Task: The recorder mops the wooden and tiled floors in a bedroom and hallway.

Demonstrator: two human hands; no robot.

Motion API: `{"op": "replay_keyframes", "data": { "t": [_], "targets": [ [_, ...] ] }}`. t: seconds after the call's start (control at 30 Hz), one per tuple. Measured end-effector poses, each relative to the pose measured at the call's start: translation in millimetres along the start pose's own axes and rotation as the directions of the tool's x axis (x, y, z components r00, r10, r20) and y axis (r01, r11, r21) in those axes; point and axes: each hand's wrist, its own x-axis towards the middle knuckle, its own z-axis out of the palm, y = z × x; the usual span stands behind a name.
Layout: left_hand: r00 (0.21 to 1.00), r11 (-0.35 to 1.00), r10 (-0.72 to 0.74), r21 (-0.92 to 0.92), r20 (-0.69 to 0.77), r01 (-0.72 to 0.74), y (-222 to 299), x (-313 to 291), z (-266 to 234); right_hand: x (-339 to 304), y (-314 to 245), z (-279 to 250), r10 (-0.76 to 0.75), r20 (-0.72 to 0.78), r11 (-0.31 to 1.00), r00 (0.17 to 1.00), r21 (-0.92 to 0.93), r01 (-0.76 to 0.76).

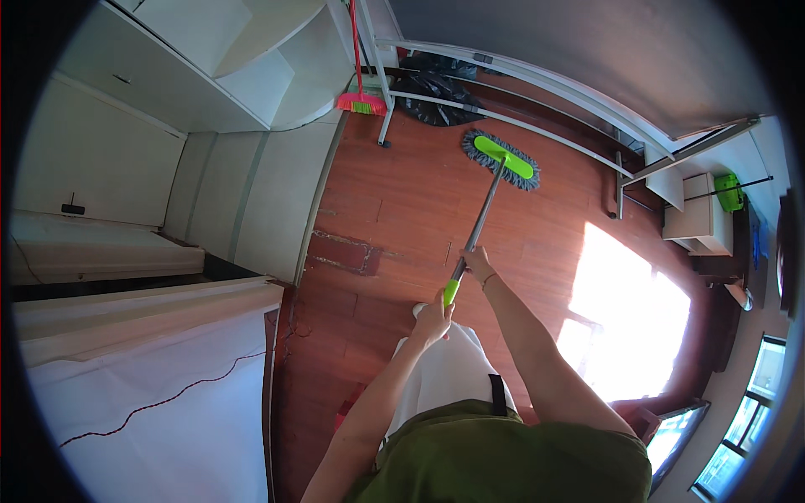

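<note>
A mop (485, 210) with a grey metal pole reaches out in front of me over the reddish wooden floor. Its flat head has a bright green plate and a fringe of grey strands, lying against the floor. My left hand (433, 319) is wrapped round the green grip at the near end of the pole. Farther up the pole, my right hand (479, 263) is closed round the metal part. Some fingers of both hands are hidden behind the pole.
A white metal rack frame (511, 117) on casters crosses the far side, with black plastic bags (432, 99) under it. A red broom (360, 102) leans near its left end. White cabinets (251, 197) line the left; a small white cabinet (700, 220) stands at right. Sunlight brightens the floor.
</note>
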Motion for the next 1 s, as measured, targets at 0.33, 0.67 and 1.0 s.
{"op": "replay_keyframes", "data": {
  "t": [0.33, 0.67, 1.0],
  "targets": [
    [0.987, 0.975, -0.031, 0.222, 0.159, -0.005, 9, -108, -25, -59, 53, 7, 0.208, 0.154, 0.977, 0.966, -0.083, -0.197],
    [0.949, 0.905, -0.275, 0.376, 0.157, 0.2, 9, -337, -152, -237, 161, 95, 0.394, 0.286, 0.879, 0.874, 0.161, -0.449],
    [0.922, 0.883, -0.177, 0.469, 0.346, -0.007, -17, -338, -108, -300, 271, 38, 0.507, 0.255, 0.684, 0.823, 0.462, -0.565]
  ]
}}
